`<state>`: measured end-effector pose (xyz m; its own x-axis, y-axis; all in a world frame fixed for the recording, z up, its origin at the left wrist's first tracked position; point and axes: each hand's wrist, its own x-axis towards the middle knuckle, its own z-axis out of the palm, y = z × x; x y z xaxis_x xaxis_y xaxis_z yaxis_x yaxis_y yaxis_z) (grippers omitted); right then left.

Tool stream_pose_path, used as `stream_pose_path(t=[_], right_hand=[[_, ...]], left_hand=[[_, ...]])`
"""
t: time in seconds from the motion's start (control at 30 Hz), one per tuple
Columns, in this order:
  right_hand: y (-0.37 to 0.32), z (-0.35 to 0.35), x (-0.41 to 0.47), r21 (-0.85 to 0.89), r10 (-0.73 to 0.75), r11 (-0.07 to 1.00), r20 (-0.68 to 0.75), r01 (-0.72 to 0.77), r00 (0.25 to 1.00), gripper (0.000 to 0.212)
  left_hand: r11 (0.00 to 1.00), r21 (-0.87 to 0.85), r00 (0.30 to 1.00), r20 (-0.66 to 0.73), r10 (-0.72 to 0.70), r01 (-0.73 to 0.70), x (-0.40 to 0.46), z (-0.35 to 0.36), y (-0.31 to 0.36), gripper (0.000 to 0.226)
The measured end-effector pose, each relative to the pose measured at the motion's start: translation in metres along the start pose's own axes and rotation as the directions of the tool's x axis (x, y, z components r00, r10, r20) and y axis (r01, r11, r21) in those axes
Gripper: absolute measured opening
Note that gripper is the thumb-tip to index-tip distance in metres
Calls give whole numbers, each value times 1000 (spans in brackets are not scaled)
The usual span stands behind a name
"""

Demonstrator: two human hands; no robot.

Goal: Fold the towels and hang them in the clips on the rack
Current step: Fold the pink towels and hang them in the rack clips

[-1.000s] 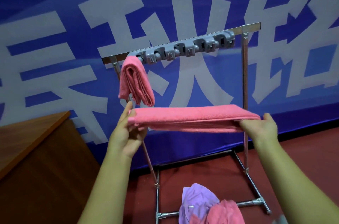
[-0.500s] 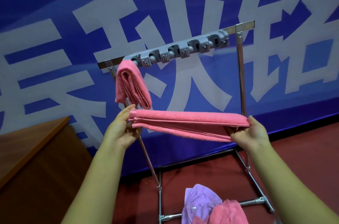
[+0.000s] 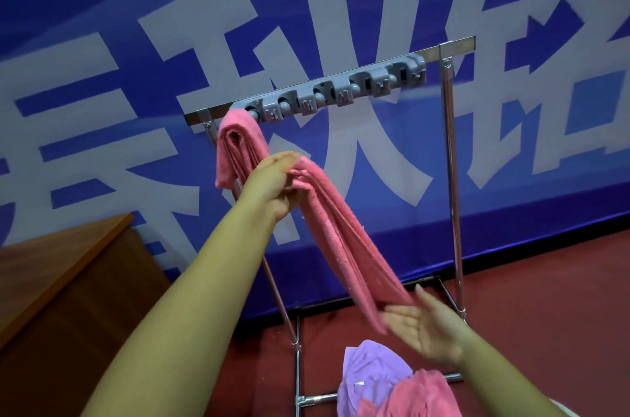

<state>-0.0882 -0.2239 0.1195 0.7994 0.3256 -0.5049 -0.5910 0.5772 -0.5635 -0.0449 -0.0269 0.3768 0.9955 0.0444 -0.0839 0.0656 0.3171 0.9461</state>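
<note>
A metal rack point(image 3: 450, 157) carries a grey strip of clips point(image 3: 335, 94) along its top bar. One folded pink towel point(image 3: 235, 147) hangs from the leftmost clip. My left hand point(image 3: 276, 181) grips the upper end of a second folded pink towel point(image 3: 344, 242), which slopes down to the right. My right hand point(image 3: 426, 328) is open, palm up, with its fingers under the towel's lower end.
A purple towel point(image 3: 371, 372) and another pink towel point(image 3: 422, 396) lie heaped at the rack's foot on the red floor. A wooden cabinet point(image 3: 58, 266) stands at the left. A blue banner with large white characters point(image 3: 306, 24) fills the wall behind.
The towel was stretched level between both hands. My right hand has let go of its end and dropped lower, so the towel now hangs slanting from my left hand.
</note>
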Motion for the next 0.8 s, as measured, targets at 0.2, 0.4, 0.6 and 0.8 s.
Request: stream_pose_path(t=[0.2,0.4,0.6,0.8], right_hand=[[-4,43,-13,-720,-614,570,-52,396,788,69],[-29,115,-26,-768,-694,262,270,584,667,117],[-48,138,-17,-804,-804,201,192,559,564,55],[-61,143,-20,-786,-851,165,193,596,489,21]], left_hand=[[972,231,999,30,38,-43,4,37,6,16],[974,215,997,42,65,-73,-1,43,18,37],[997,42,998,25,60,-61,-11,26,36,16],[997,-49,998,-2,67,-67,-24,2,54,17]])
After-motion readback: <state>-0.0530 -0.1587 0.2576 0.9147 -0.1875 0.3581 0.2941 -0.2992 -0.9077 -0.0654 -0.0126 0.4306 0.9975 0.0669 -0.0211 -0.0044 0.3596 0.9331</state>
